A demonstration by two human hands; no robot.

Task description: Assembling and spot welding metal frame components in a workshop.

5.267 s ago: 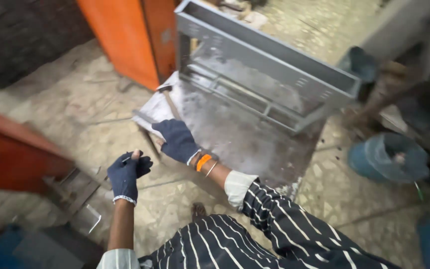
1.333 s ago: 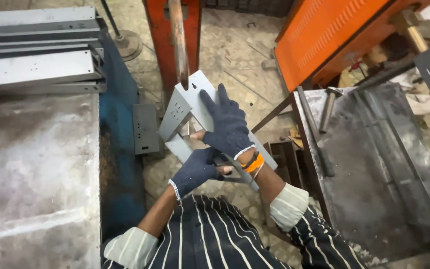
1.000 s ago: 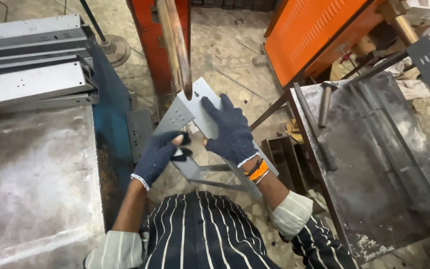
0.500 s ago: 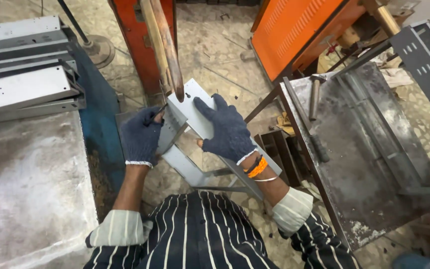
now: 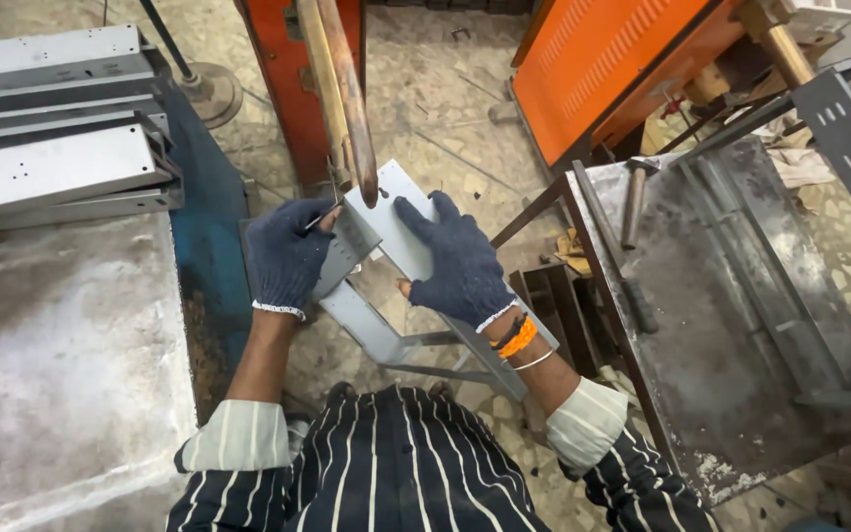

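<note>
Grey folded sheet-metal bracket (image 5: 386,227) is gripped at its left edge by the gloved left hand (image 5: 288,254) and pressed flat by the spread right hand (image 5: 455,258), beneath the copper-coloured electrode arm (image 5: 347,94).

**What you can't really make out here**

The grey sheet-metal bracket (image 5: 386,222) is partly covered by the right hand (image 5: 457,261) lying flat on it and the left hand (image 5: 288,254) gripping its left side, so its full shape is anyone's guess. The copper-coloured rods (image 5: 342,89) run off the top edge. The stack of grey metal channels (image 5: 51,148) is cut by the left edge, and the orange cabinet (image 5: 603,59) by the top. The lower end of the bracket disappears behind the striped shirt (image 5: 396,463).
</note>
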